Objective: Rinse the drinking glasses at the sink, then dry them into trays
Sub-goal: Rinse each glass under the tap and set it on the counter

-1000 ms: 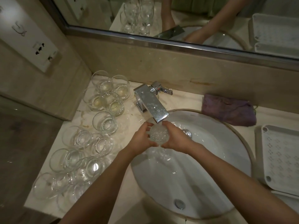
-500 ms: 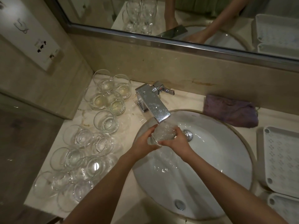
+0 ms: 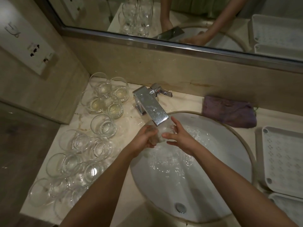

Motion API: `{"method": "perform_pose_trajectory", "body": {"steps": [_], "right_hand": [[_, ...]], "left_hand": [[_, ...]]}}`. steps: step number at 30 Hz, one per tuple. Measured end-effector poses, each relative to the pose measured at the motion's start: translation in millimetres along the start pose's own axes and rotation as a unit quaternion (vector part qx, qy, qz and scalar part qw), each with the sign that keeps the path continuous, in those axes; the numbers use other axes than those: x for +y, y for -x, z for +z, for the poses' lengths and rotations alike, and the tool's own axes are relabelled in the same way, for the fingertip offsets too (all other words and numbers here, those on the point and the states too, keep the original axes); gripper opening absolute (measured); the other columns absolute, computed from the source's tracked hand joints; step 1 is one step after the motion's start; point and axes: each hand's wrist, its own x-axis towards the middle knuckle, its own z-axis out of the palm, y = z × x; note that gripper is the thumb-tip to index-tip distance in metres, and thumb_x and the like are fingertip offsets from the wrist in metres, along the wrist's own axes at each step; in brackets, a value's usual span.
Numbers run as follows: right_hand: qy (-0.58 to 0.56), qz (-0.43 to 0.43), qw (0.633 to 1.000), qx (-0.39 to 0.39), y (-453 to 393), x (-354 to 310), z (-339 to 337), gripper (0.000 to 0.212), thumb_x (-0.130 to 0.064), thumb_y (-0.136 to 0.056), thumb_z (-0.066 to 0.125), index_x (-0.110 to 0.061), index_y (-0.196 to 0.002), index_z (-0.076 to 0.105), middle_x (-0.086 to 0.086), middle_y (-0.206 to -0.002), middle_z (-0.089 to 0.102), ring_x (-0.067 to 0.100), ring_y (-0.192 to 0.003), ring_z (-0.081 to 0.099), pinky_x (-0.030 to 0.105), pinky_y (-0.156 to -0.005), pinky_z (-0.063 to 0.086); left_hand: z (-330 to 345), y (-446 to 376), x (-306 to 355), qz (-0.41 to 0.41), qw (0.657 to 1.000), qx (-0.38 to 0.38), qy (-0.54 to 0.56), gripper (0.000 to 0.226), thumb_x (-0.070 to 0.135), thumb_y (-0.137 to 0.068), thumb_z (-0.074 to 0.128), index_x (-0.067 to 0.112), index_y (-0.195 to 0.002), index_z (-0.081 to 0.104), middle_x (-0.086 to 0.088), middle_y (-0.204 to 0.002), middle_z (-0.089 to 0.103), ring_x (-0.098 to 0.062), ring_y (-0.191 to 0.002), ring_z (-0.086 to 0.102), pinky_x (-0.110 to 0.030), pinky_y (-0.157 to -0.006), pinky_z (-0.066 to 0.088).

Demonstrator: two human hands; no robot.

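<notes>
Centre frame, under the tap (image 3: 152, 110): left hand (image 3: 144, 139) and right hand (image 3: 177, 136) wrapped round a glass (image 3: 161, 133), probably slippery, fragile; best gripped round the sides.

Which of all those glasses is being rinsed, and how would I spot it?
Start at the round white sink and find the chrome tap over its far rim. The glass being rinsed sits right under the spout, held between the left hand and right hand. Unlike the glasses on the counter, it is frothy with running water.
</notes>
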Motion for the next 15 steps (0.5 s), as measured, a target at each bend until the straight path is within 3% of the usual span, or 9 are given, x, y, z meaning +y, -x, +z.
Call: {"method": "perform_pose_trajectory", "body": {"steps": [1,4,7,10,12,15], "right_hand": [[0.011,-0.006,1.0,-0.027,-1.3,-4.2,-0.9,0.093,-0.016,-0.074,0.081,-0.037,-0.147,0.026,-0.004,-0.142,0.038,0.02,-0.128,0.047,0.037,-0.094,0.049],[0.037,-0.016,0.998,-0.047,-3.1,-12.6,5.8,0.077,-0.026,-0.063,0.08,-0.029,-0.132,0.045,0.0,-0.124,0.057,0.019,-0.107,0.061,0.031,-0.08,0.053],[0.048,-0.014,0.999,0.006,-3.9,-12.2,13.1,0.069,-0.031,-0.068,0.081,-0.03,-0.128,0.046,0.01,-0.122,0.056,0.025,-0.094,0.064,0.027,-0.066,0.053],[0.039,0.02,0.998,0.035,1.0,-11.8,18.0,0.051,-0.033,-0.085,0.071,-0.025,-0.127,0.042,0.013,-0.106,0.056,0.022,-0.068,0.058,0.026,-0.055,0.051],[0.048,0.035,0.997,0.046,4.0,-11.1,19.7,0.048,-0.039,-0.09,0.063,-0.019,-0.127,0.041,0.008,-0.093,0.053,0.018,-0.057,0.053,0.024,-0.051,0.048],[0.035,0.031,0.998,0.035,5.5,-7.9,14.9,0.056,-0.038,-0.09,0.063,-0.02,-0.137,0.038,0.01,-0.103,0.054,0.017,-0.059,0.056,0.026,-0.055,0.05]], "left_hand": [[1.4,2.5,4.4,-0.005,1.0,-0.004,-0.003,0.009,0.025,-0.096,0.053,0.017,-0.099,0.053,-0.009,-0.088,0.058,-0.028,-0.079,0.056,-0.029,-0.061,0.045],[4.4,4.5,7.5,-0.016,1.0,-0.004,0.005,0.018,0.028,-0.101,0.041,0.018,-0.103,0.057,-0.009,-0.076,0.054,-0.018,-0.058,0.049,-0.026,-0.055,0.044],[5.5,7.7,4.7,-0.003,1.0,0.003,0.014,0.012,0.029,-0.101,0.047,0.024,-0.112,0.048,-0.007,-0.089,0.056,-0.018,-0.066,0.054,-0.028,-0.06,0.047],[0.7,7.5,-4.4,0.008,1.0,0.0,0.003,0.039,0.022,-0.096,0.056,0.022,-0.129,0.035,-0.005,-0.103,0.058,-0.018,-0.072,0.058,-0.028,-0.064,0.048],[0.4,7.5,-4.0,-0.002,1.0,0.008,0.02,0.036,0.023,-0.097,0.055,0.02,-0.128,0.037,-0.009,-0.095,0.058,-0.017,-0.066,0.056,-0.026,-0.06,0.045],[3.0,7.9,4.4,-0.034,0.999,0.03,0.023,0.026,0.032,-0.099,0.048,0.016,-0.118,0.041,-0.005,-0.081,0.053,-0.015,-0.059,0.049,-0.024,-0.053,0.041]]}}
